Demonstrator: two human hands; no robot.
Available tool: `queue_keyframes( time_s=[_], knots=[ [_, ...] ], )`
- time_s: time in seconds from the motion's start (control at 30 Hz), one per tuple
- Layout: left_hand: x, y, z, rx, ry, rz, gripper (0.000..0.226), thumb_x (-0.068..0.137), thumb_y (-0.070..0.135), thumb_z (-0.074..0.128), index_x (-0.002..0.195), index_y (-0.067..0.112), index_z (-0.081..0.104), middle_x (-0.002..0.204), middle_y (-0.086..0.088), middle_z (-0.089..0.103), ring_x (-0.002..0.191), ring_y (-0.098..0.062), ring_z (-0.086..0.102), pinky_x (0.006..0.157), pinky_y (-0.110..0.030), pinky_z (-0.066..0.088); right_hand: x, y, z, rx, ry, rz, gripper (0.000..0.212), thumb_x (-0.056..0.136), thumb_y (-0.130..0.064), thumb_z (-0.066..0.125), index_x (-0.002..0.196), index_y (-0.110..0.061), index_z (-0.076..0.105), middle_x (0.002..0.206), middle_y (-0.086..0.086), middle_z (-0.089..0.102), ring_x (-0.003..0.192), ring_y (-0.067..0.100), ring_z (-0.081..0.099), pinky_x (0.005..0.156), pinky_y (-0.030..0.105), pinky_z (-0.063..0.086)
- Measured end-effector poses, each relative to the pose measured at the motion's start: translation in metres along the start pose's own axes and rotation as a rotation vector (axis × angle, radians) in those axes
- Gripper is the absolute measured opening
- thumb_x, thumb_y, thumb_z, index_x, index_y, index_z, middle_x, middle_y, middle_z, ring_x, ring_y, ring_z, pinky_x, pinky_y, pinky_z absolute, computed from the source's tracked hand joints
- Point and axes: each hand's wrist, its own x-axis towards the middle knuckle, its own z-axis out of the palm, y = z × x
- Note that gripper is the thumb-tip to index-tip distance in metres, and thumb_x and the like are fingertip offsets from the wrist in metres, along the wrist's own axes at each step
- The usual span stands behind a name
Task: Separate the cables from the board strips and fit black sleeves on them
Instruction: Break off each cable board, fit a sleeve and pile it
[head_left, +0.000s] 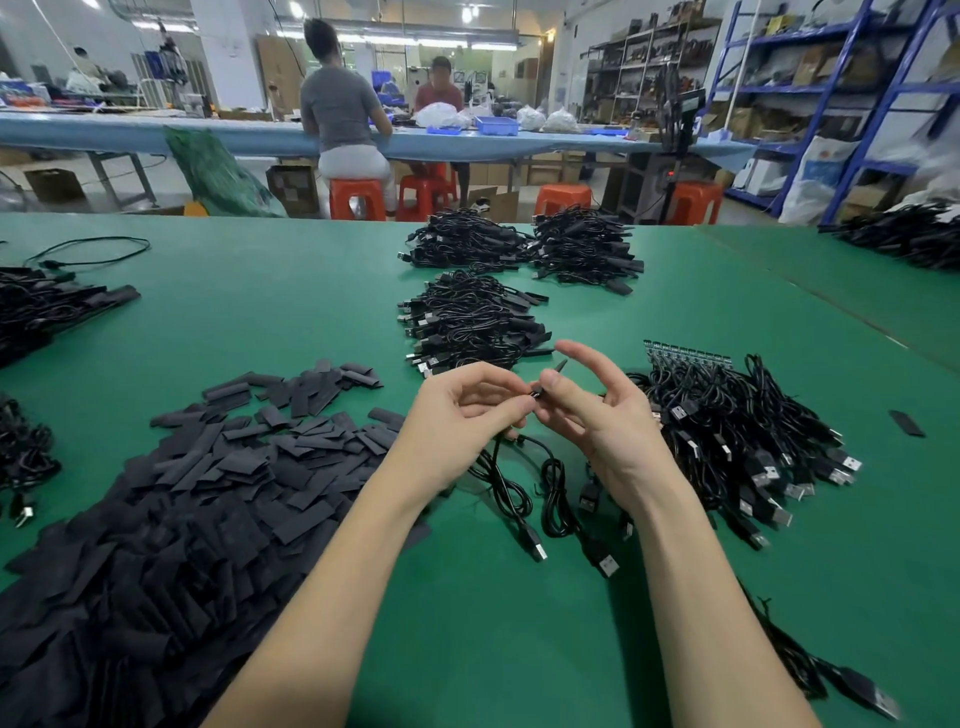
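From the head view, both hands meet above the green worktop (311, 312), just in front of the person. The left hand (462, 410) has its fingers curled, pinching the end of a black cable (511, 486) between thumb and fingertips. The right hand (597, 410) pinches a small black sleeve (560, 366) at the same spot with thumb and middle fingers, its index finger raised and straight. The sleeve's tip sticks up past the thumb. The cable hangs down from the pinch and coils on the worktop below the wrists, its USB plug lying flat.

To the left lies a wide heap of loose black sleeves (208, 493). To the right sits a bundle of cables (737, 431) joined at the far end to a board strip (685, 356). Beyond the hands lie 3 piles of finished cables (472, 322).
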Motion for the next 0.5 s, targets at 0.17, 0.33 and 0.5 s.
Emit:
queue_keyframes(
  time_s=[0.17,0.33,0.5],
  knots=[
    [0.001,-0.003,0.002,-0.071,0.069,-0.013,0.009,0.084,-0.001,0.077,0.088,0.004,0.071,0.074,-0.006,0.075,0.068,-0.014,0.070,0.068,-0.021,0.056,-0.001,0.003,0.007,-0.009,0.011,-0.064,0.038,0.073,-0.019,0.083,0.111,-0.017,0.076,0.094,0.024,0.076,0.077,0.023,0.070,0.077,0.026,0.059],
    [0.001,-0.005,0.006,-0.092,0.126,-0.035,0.007,0.084,0.000,0.077,0.088,0.002,0.072,0.075,-0.013,0.076,0.068,-0.015,0.072,0.068,-0.020,0.056,-0.001,0.012,0.012,0.036,0.021,-0.055,0.040,0.069,-0.020,0.086,0.108,-0.018,0.079,0.090,0.022,0.076,0.077,0.024,0.072,0.078,0.028,0.060],
    [0.001,-0.004,0.005,-0.096,0.117,-0.034,0.011,0.085,0.000,0.076,0.093,-0.004,0.069,0.076,-0.013,0.075,0.069,-0.014,0.071,0.069,-0.019,0.055,0.000,0.014,0.012,0.053,0.060,-0.074,0.036,0.073,-0.020,0.086,0.108,-0.016,0.078,0.087,0.019,0.076,0.075,0.023,0.072,0.076,0.028,0.060]
  ],
)
